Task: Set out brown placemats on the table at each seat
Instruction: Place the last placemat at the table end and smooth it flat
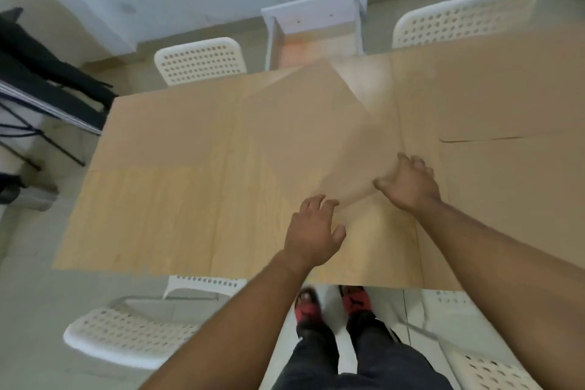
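A brown placemat [300,130] lies askew and motion-blurred over the middle of the light wood table [133,215]. My right hand [408,184] is at its near right edge, thumb on top, gripping it. Just short of the mat's near corner, my left hand [313,231] hovers with fingers spread and holds nothing. Another placemat [171,130] lies flat at the far left seat. Two more lie on the right, one far [506,89] and one near [512,209].
White perforated chairs stand around the table: far left [199,60], far right [465,16], near left [126,332] and near right [493,370]. A small white stool [316,19] sits by the far wall. A black rack [47,89] is at the left. My red shoes [332,304] are by the table edge.
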Action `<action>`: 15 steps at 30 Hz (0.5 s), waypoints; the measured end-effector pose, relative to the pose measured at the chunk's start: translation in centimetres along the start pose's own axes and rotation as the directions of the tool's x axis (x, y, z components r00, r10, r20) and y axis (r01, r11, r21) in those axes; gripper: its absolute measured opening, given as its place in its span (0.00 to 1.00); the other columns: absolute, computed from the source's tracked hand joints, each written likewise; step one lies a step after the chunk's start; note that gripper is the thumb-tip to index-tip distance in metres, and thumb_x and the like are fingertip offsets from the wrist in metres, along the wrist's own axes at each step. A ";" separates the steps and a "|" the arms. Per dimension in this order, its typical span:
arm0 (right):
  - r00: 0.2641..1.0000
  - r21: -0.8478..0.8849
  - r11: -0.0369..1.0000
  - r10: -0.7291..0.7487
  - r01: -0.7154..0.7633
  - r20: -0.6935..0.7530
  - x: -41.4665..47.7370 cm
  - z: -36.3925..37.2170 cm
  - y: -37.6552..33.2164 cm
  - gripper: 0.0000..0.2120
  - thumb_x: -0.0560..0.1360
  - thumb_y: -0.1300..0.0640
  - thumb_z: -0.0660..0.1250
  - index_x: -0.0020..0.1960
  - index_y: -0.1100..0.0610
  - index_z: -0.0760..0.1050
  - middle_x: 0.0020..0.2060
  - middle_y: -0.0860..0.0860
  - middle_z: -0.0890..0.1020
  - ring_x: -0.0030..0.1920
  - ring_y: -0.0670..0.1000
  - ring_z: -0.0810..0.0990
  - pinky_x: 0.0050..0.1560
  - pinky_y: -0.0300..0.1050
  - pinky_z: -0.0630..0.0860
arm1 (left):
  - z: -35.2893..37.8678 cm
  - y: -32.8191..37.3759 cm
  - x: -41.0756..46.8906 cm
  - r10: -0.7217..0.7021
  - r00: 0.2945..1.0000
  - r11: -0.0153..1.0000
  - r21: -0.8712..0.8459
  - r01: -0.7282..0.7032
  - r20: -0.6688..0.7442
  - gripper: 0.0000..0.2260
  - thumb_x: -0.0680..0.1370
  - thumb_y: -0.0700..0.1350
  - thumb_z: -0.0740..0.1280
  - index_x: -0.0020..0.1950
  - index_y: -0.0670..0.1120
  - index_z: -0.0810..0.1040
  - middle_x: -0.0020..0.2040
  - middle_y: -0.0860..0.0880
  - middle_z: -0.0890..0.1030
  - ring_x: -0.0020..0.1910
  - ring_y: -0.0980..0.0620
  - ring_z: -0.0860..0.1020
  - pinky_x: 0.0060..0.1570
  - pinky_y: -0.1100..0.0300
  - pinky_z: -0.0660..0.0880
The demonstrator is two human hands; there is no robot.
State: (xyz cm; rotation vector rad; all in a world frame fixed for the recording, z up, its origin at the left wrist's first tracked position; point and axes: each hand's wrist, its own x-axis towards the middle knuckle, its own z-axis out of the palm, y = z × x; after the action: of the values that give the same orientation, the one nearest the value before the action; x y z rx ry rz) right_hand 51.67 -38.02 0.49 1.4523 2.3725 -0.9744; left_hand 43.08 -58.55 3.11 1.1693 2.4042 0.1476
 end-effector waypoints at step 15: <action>0.894 0.749 0.522 0.394 -0.408 0.213 1.4 0.2 -1.5 0.14 0.71 0.51 0.75 0.52 0.57 0.80 0.41 0.51 0.79 0.35 0.49 0.74 0.34 0.44 0.69 | 0.9 -2.3 7.0 0.118 0.985 0.986 0.101 -0.131 0.130 0.38 0.75 0.63 0.62 0.80 0.50 0.53 0.71 0.44 0.67 0.64 0.42 0.68 0.61 0.50 0.72</action>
State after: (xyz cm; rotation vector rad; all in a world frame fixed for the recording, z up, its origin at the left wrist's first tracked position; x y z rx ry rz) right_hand 49.72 -37.58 0.35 2.1058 1.4343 -1.9869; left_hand 38.10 -54.77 -0.88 1.3390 2.2561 -0.0163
